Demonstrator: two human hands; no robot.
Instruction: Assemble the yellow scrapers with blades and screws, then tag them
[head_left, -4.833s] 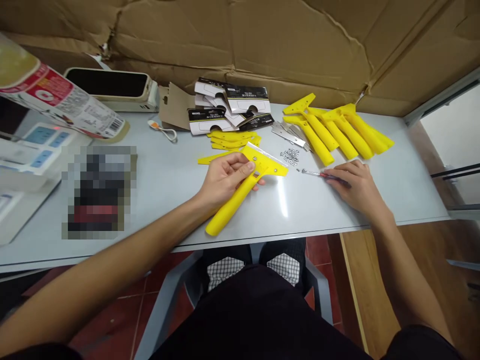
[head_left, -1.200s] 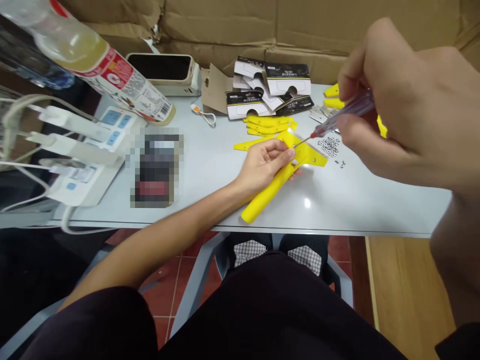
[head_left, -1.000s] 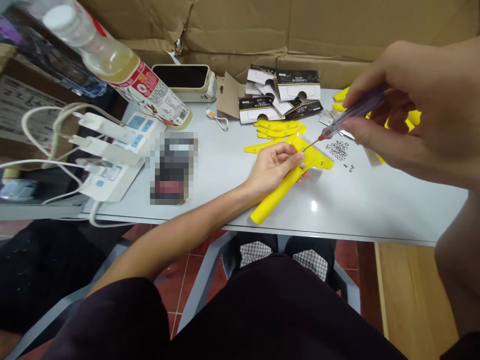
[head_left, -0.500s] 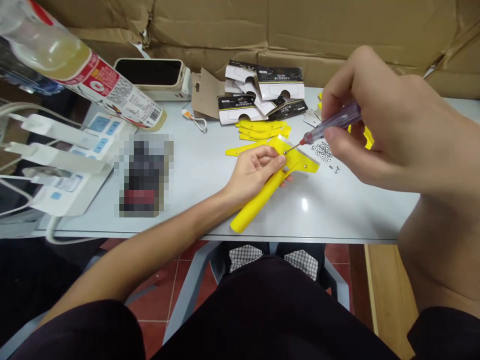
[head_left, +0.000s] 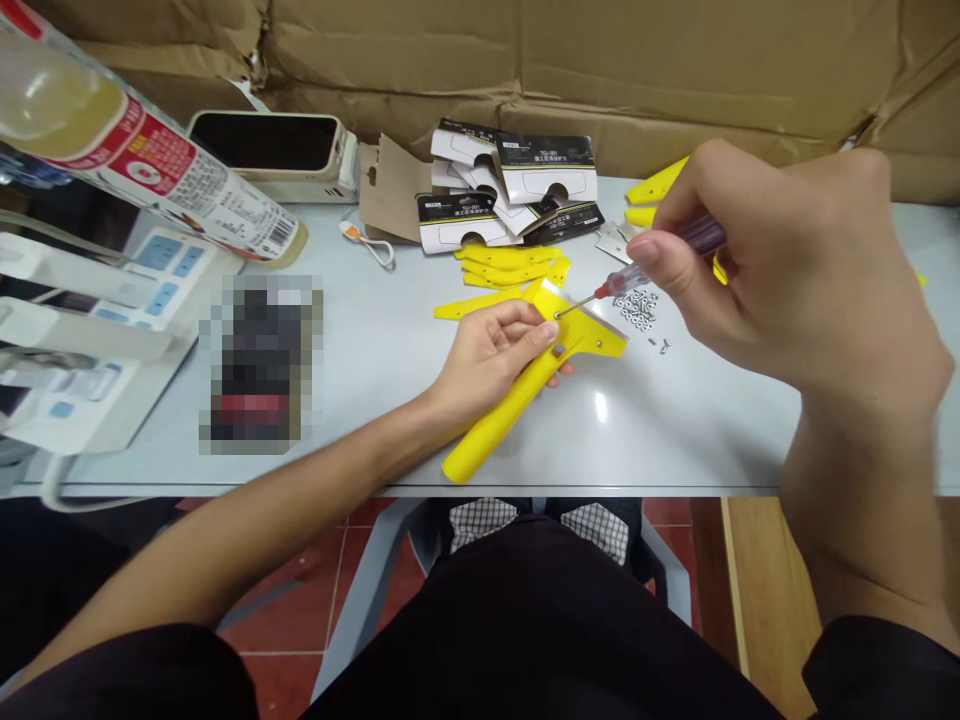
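A yellow scraper (head_left: 499,425) with a round handle and a wide head lies tilted in my left hand (head_left: 499,345), which is closed around its neck. One screw (head_left: 557,315) sits in the head near my thumb, and a second screw (head_left: 598,344) shows at the other side. My right hand (head_left: 780,260) grips a screwdriver (head_left: 634,278) with a clear purple handle and red collar. Its tip meets the screw near my left thumb. A heap of small screws and nuts (head_left: 636,309) lies just beyond the scraper head, with a few loose screws (head_left: 664,346) closer in.
Yellow scraper parts (head_left: 514,265) lie behind my left hand, below black-and-white card packages (head_left: 544,165). More yellow parts (head_left: 660,180) and metal blades (head_left: 613,240) are by my right hand. At left stand a tilted bottle (head_left: 172,165), a phone (head_left: 266,140) and a power strip (head_left: 150,340).
The view has shifted slightly, so most things appear further left. My right hand's grip on the screwdriver has turned, its thumb further forward along the handle. The tip stays at the same screw.
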